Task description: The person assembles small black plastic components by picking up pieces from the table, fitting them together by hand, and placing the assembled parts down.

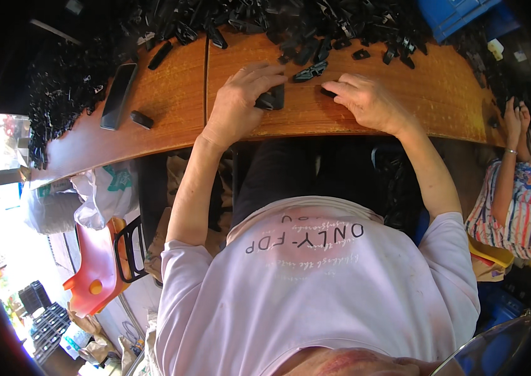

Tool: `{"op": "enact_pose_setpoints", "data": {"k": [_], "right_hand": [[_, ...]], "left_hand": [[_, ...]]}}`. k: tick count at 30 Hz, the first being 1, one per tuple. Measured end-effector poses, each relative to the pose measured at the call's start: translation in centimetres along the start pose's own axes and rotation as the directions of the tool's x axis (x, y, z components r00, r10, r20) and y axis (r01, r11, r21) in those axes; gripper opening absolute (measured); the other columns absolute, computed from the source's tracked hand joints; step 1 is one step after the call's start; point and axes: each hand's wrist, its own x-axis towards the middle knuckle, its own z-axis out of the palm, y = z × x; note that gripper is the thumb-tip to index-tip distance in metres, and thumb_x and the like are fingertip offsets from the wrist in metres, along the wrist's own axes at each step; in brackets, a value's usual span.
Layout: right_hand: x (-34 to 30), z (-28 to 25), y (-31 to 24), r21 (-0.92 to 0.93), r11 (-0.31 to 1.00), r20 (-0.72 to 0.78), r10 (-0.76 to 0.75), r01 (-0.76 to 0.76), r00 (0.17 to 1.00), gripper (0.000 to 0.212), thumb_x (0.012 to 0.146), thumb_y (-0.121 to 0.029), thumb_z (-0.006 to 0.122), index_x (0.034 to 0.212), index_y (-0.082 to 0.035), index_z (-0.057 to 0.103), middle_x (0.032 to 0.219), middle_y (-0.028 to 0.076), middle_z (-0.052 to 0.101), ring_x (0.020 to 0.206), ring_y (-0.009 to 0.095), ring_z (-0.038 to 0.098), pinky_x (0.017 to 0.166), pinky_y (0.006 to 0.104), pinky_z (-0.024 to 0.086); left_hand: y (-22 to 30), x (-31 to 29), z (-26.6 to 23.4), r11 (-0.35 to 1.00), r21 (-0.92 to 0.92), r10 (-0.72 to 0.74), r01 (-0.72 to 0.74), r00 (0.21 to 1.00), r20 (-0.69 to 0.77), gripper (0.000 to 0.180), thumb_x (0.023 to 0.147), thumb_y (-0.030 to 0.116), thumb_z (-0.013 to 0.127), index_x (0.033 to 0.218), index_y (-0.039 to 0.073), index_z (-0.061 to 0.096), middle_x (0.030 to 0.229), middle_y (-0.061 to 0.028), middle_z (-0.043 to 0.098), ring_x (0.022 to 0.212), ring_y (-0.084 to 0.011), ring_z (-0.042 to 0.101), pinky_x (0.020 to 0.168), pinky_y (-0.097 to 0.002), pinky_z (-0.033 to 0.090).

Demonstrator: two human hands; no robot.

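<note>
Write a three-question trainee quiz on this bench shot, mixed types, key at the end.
1. True or false: the right hand holds a small black piece.
2. What color is the plastic bin at the upper right? a) red b) blue c) white
3. Fill in: the flat dark rectangular device lies to the ___ of the left hand.

Key: 1. True. 2. b. 3. Left.

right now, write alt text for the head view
A person's left hand touches a black part on a wooden table; the right hand holds a small black piece. A heap of black parts lies beyond, with a phone to the left.
</note>
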Motion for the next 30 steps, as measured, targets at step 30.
{"op": "enact_pose_setpoints", "data": {"k": [30], "right_hand": [[4.0, 4.5, -6.2, -0.073, 0.996, -0.284, -0.077, 0.059, 0.956, 0.019, 0.082, -0.007, 0.084, 0.085, 0.0, 0.067, 0.092, 0.014, 0.066, 0.087, 0.033, 0.067, 0.075, 0.0424, 0.055]], "left_hand": [[0.5, -0.1, 0.1, 0.962, -0.23, -0.131, 0.145, 0.988, 0.077, 0.04, 0.082, -0.005, 0.083, 0.12, 0.007, 0.077, 0.104, -0.0113, 0.077, 0.098, -0.0287, 0.076, 0.084, -0.0375, 0.06]]}}
